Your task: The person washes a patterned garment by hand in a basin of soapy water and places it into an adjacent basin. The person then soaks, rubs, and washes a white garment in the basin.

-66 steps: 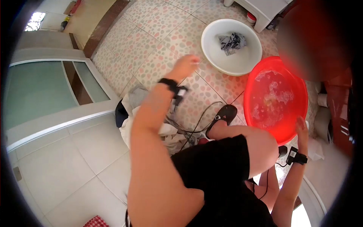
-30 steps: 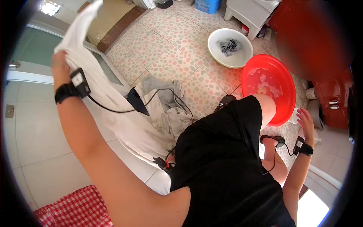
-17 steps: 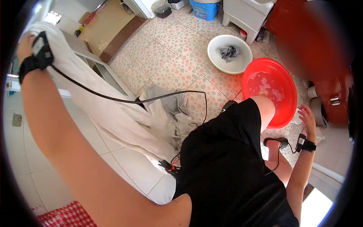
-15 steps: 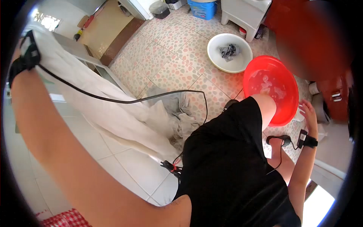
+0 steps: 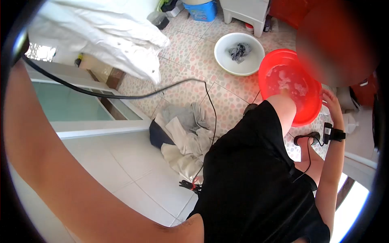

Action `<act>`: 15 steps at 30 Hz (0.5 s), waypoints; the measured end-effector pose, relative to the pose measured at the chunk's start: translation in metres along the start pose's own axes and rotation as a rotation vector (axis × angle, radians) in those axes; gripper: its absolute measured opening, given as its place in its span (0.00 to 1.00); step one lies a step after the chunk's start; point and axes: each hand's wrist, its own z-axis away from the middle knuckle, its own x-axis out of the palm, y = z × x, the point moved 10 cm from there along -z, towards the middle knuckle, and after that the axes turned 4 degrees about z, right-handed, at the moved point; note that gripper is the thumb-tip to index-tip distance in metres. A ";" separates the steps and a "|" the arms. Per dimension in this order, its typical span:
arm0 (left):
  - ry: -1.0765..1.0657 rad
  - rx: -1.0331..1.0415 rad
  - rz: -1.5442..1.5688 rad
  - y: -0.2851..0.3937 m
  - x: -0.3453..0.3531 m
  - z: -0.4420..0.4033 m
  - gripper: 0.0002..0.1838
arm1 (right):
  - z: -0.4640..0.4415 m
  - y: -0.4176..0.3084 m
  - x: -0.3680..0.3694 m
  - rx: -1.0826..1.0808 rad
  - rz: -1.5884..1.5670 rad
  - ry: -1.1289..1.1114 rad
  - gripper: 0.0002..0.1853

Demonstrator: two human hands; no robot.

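Observation:
My left arm stretches up along the left side, and its hand lies past the dark edge, out of sight. Near that arm a white cloth [image 5: 121, 36] is up in the air, spread toward the top middle; what holds it is hidden. My right hand [image 5: 333, 106] is at the right rim of a red basin [image 5: 309, 115], fingers apart and holding nothing visible; whether they touch the rim I cannot tell. Sudsy water [image 5: 285, 81] fills the basin's bottom, and one of my legs reaches into it. Beside it, a white basin [image 5: 225, 65] contains a dark, crumpled cloth [image 5: 240, 52].
A pile of grey and cream clothes [image 5: 188, 137] lies on the tiled floor [image 5: 194, 60] to my left. A black cable [image 5: 133, 97] loops from my left wrist across the view. At the back stand a blue tub [image 5: 201, 12] and a white stool-like stand [image 5: 245, 11].
The white cloth has swung up and forward off the floor pile, uncovering the clothes and a dark blue piece. My left hand has left the view. My right hand has come nearer the red basin's rim.

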 end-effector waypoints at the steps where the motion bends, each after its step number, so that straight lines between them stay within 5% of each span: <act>1: 0.000 0.019 0.010 0.010 -0.002 -0.010 0.15 | 0.003 -0.002 -0.004 0.000 -0.011 0.021 0.21; 10: 0.067 0.181 0.048 0.103 -0.039 -0.108 0.16 | 0.026 -0.058 -0.014 -0.120 -0.020 0.212 0.27; 15: 0.110 0.234 0.083 0.146 -0.064 -0.136 0.16 | 0.040 -0.136 0.000 -0.311 0.082 0.320 0.50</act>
